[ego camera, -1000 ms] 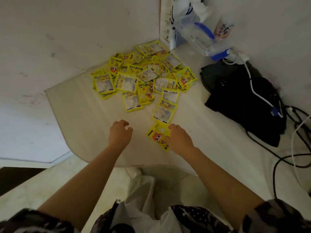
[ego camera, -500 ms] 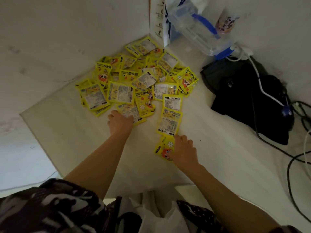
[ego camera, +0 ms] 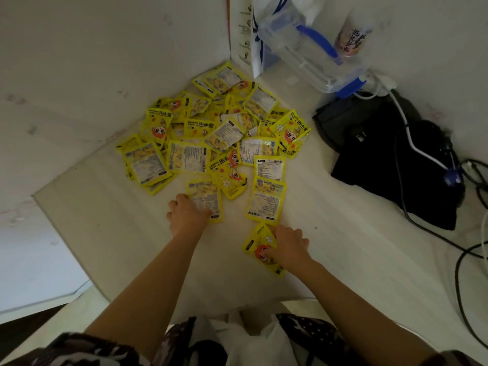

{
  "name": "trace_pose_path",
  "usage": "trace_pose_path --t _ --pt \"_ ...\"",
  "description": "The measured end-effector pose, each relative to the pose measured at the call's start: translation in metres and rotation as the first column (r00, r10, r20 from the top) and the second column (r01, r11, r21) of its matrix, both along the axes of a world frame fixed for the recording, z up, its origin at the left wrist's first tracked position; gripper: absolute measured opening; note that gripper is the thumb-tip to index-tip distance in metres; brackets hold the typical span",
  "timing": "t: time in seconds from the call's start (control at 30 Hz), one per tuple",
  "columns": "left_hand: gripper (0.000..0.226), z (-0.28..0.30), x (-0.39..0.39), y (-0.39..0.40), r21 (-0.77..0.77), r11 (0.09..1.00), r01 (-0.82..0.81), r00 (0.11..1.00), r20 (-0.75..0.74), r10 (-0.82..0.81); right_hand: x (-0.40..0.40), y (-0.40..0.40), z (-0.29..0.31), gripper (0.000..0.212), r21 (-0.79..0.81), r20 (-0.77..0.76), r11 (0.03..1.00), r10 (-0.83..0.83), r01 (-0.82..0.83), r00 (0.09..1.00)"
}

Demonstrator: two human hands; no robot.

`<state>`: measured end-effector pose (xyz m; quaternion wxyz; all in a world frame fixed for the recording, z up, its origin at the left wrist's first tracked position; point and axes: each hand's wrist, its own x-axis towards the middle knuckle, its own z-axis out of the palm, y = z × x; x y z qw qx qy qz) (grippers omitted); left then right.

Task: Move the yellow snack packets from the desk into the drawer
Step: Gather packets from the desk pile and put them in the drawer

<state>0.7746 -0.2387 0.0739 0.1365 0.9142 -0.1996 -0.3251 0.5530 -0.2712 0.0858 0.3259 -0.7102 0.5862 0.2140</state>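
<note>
Pile of yellow packets [ego camera: 211, 133] spread on the pale desk [ego camera: 111, 223], bunched toward the back corner where the two walls meet; many overlap, so lower ones are half hidden and a count isn't possible. Left hand [ego camera: 186, 216] sits at the near edge of the pile, fingers curled onto the lower left corner of one packet [ego camera: 207, 198] lying label-side up; looks like a grip on it, though the fingertips are tucked under and hard to see. Right hand [ego camera: 289, 247] lies on a separate packet [ego camera: 260, 247] nearest the desk's front edge, thumb and fingers pinching its right side; the hand covers part of it. Just beyond that one lie two more packets in a line [ego camera: 266, 199]. Clear plastic box [ego camera: 303, 56] with blue clips stands at the back, top cut off by the frame. Black bag [ego camera: 390, 165] on the right with white and black cables [ego camera: 412, 146] over it, cables running out of frame. No drawer in view. Patterned sleeves [ego camera: 79, 350] at the bottom edge, cropped.
</note>
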Motion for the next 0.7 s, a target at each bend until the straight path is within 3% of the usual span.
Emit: trace_pose_path --t 0.2,0.3,0.5,0.6,0.63,0.7 --pt "0.081 0.010 -0.004 0.001 0.074 0.997 -0.003 0.998 -0.062 0.008 0.002 -0.003 0.003 0.048 0.009 0.015 0.997 0.083 -0.083 0.996" --pt "0.085 0.010 -0.009 -0.003 0.074 0.997 -0.031 0.999 -0.022 0.032 0.003 -0.001 0.004 0.049 -0.014 0.043 0.997 0.073 -0.073 0.996" --pt "0.059 0.000 -0.006 0.005 -0.044 0.986 -0.158 0.981 -0.121 0.152 0.006 -0.005 0.008 0.059 0.052 0.040 0.997 0.060 -0.062 0.997" --pt "0.040 0.005 0.005 0.015 -0.130 0.971 -0.199 0.973 -0.146 0.180 0.011 -0.011 0.010 0.039 0.109 0.109 0.994 -0.022 0.010 0.994" --pt "0.038 0.008 0.012 0.017 -0.160 0.958 -0.239 0.964 -0.160 0.213 0.012 -0.013 0.011 0.028 0.112 0.177 0.992 -0.072 0.053 0.981" --pt "0.036 0.015 0.029 0.018 -0.218 0.923 -0.316 0.943 -0.177 0.281 0.014 -0.020 0.014 0.023 0.153 0.317 0.970 -0.228 0.187 0.920"
